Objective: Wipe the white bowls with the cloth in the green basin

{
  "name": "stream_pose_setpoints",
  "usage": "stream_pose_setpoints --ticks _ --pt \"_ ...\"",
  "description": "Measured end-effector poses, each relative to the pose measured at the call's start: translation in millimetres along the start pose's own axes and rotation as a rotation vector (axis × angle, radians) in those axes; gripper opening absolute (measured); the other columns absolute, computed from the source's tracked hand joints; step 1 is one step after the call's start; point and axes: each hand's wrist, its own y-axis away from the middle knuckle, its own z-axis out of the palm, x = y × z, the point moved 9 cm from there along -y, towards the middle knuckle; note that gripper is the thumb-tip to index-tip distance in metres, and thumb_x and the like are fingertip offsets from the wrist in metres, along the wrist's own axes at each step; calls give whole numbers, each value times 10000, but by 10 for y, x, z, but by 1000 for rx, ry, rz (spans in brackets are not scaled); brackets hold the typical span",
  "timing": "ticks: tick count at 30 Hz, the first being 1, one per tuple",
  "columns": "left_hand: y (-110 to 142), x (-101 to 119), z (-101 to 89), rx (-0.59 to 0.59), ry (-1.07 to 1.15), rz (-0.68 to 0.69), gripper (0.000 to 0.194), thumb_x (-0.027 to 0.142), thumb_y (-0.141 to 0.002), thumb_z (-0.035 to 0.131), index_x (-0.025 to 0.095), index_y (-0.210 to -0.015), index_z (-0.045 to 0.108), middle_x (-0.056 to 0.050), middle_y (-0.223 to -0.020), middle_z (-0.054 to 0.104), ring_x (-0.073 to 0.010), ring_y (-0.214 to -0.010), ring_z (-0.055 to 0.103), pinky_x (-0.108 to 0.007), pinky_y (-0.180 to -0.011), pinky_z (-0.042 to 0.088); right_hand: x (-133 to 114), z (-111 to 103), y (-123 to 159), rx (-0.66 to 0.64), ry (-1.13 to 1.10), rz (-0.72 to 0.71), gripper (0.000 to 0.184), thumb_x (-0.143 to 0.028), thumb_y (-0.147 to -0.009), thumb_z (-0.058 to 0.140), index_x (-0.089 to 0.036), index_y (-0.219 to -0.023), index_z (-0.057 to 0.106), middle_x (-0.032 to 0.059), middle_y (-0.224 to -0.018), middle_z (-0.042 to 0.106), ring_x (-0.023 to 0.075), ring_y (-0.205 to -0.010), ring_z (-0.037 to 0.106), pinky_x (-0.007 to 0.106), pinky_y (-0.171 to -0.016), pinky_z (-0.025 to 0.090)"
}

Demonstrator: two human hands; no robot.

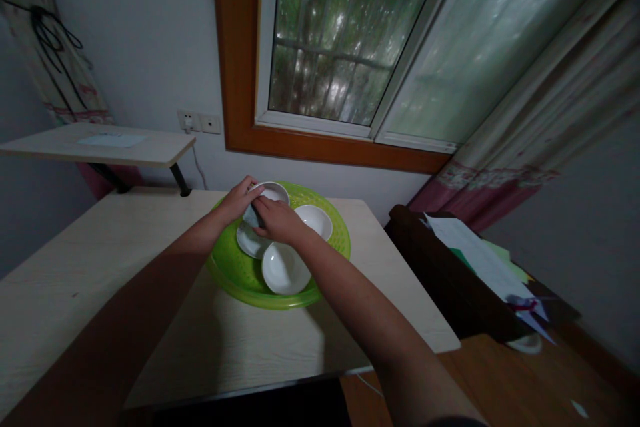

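A round green plastic basket (227,283) stands on the table with several white bowls in it. My left hand (239,200) grips the rim of the far bowl (275,191), its fingers bent over the edge. My right hand (277,219) is closed around a greyish cloth (252,215), close beside that same bowl. Under the cloth lies another bowl (250,241), partly covered by my right hand. The front bowl (285,271) sits open side up near my right wrist. At the right of the basket rests one more bowl (317,219), partly behind my right hand.
The pale wooden table (165,233) ends at the right and front. A raised shelf (100,147) stands at its left back. Behind is a wall with sockets (199,122) and a window (335,47). Papers (475,260) lie on a dark surface at the right.
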Motion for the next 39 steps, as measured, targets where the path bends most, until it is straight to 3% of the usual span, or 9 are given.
stream_pose_setpoints --ticks 13,22,39 --pt "-43 -88 36 -6 45 -15 412 599 -869 507 219 -1021 548 -18 -947 631 -204 -911 581 -335 -837 462 134 27 32 57 100 136 903 -489 -812 719 -80 -1516 328 212 -1546 385 366 -1367 403 498 -1113 395" --pt "-57 -161 -7 45 3 -51 434 617 -865 507 219 -1035 540 -8 -872 603 -188 -825 568 -327 -773 458 172 -24 68 69 164 229 952 -515 -818 697 -120 -1561 252 171 -1625 290 380 -1307 440 517 -1053 424" --pt "-17 -62 -28 41 26 -61 419 609 -870 498 219 -1020 525 -13 -928 600 -198 -901 572 -338 -827 445 155 -53 36 60 138 153 893 -486 -799 737 -147 -1526 346 168 -1591 345 368 -1306 439 522 -1063 423"
